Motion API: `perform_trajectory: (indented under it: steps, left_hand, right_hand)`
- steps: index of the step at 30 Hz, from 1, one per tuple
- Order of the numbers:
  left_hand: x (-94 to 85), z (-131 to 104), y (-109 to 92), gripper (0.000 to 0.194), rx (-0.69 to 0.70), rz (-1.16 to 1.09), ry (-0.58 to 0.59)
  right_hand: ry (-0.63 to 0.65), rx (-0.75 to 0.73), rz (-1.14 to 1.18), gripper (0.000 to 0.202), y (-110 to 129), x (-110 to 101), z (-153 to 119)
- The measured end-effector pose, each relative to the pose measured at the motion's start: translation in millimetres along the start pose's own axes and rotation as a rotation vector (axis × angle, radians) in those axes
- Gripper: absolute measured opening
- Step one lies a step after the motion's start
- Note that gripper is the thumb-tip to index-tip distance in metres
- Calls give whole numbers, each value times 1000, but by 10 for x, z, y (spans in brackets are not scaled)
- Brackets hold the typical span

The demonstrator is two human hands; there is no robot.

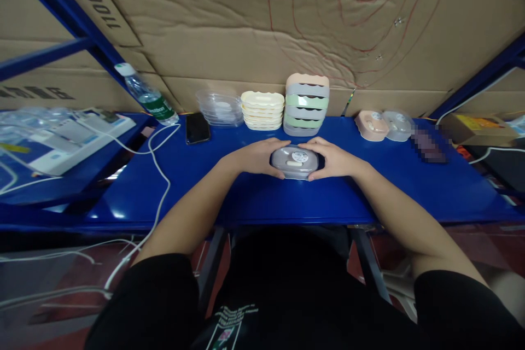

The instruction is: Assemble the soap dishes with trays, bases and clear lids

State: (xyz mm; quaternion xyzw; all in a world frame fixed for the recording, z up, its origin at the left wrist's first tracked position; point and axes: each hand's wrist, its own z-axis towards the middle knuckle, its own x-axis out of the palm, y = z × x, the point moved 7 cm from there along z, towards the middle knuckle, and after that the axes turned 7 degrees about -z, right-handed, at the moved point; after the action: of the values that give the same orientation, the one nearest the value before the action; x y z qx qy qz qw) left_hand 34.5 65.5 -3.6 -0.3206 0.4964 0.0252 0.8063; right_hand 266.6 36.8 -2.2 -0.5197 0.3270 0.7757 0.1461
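Note:
Between both hands is a small grey soap box (283,161) with a clear lid and a round white sticker. My left hand (261,157) wraps round its left end, and my right hand (330,158) grips the right end. The box sits at or just over the blue table (250,202); I cannot tell whether it touches. Behind it stand a stack of cream trays (262,109), a taller stack of peach, grey and green box bases (307,104), and a pile of clear lids (219,108). A peach soap box (372,125) and another grey soap box (397,124) rest at the right.
A black phone (197,128) lies at the left, by a tilted water bottle (151,98). A white cable (166,175) crosses the table's left side. Cardboard (205,27) walls the back. An open carton (478,128) stands far right, near a blurred-out patch.

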Motion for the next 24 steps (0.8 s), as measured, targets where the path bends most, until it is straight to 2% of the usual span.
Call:
perform_trajectory:
  steps: [8,14,16,19,21,24]
  left_hand:
    - [41,-3,57,109,-28,-16,-2]
    - [122,39,94,115,-88,-41,6]
    - [154,52,96,121,-118,-33,29]
    - [176,55,92,128,-179,-37,64]
    - [165,48,89,125,-208,-42,69]
    - [135,35,93,113,-212,-30,68]
  right_hand:
    - [-34,-35,-10,110,45,-23,4]
    - [-58,-122,-29,75,200,-16,52]
    - [-51,-111,-32,70,214,-45,49]
    - [-16,-57,-50,69,180,-164,-10]
    - [24,16,-89,66,101,-288,-93]
    - [56,260,-224,63,-154,-536,-296]
